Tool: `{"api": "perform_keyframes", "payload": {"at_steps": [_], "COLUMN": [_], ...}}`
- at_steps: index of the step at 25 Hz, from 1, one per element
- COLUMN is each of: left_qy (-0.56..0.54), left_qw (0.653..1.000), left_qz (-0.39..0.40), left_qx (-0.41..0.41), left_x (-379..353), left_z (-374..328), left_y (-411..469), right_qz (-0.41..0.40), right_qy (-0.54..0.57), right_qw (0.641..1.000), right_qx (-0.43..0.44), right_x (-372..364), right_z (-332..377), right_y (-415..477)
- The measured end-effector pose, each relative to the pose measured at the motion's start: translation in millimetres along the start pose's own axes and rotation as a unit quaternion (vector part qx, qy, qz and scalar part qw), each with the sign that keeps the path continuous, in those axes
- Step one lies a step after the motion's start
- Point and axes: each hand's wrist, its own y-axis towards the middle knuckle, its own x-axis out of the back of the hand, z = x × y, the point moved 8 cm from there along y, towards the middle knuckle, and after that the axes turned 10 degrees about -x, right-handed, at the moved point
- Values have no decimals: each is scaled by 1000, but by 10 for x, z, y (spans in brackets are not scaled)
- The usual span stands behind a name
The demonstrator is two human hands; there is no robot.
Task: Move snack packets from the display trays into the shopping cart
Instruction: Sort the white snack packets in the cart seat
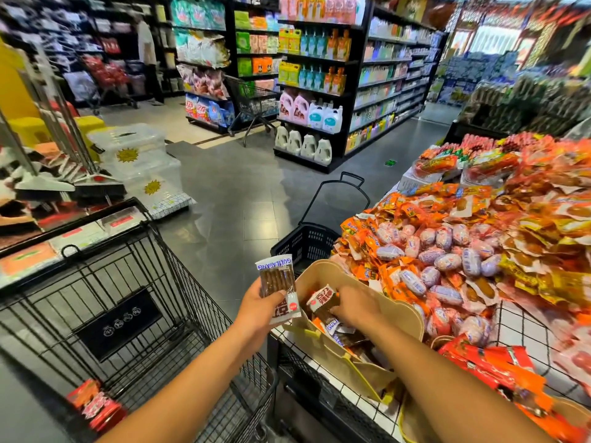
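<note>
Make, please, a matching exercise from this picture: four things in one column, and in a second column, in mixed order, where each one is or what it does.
Things
1. left hand
2. right hand
3. red packets
4. black basket

Places or states
A. stands on the floor
B. grips a packet inside the beige tray
C. lie in the shopping cart
D. holds brown-stick packets outside the tray

Pairs: 1-D, 2-B, 3-C, 4-A
</note>
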Motion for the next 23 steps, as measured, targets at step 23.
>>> {"api": "perform_keyframes", "payload": {"at_steps": [23], "left_qy": [-46], "left_qw": [996], "left_qz": [51], "left_qx": [53], "left_x": [-82], "left_z": [183], "left_y": [18], "right_qz": [87], "right_qy": [-180], "right_qw": [956], "right_qx": [214], "right_x": [-54], "right_z": [7], "right_y": [-237]}}
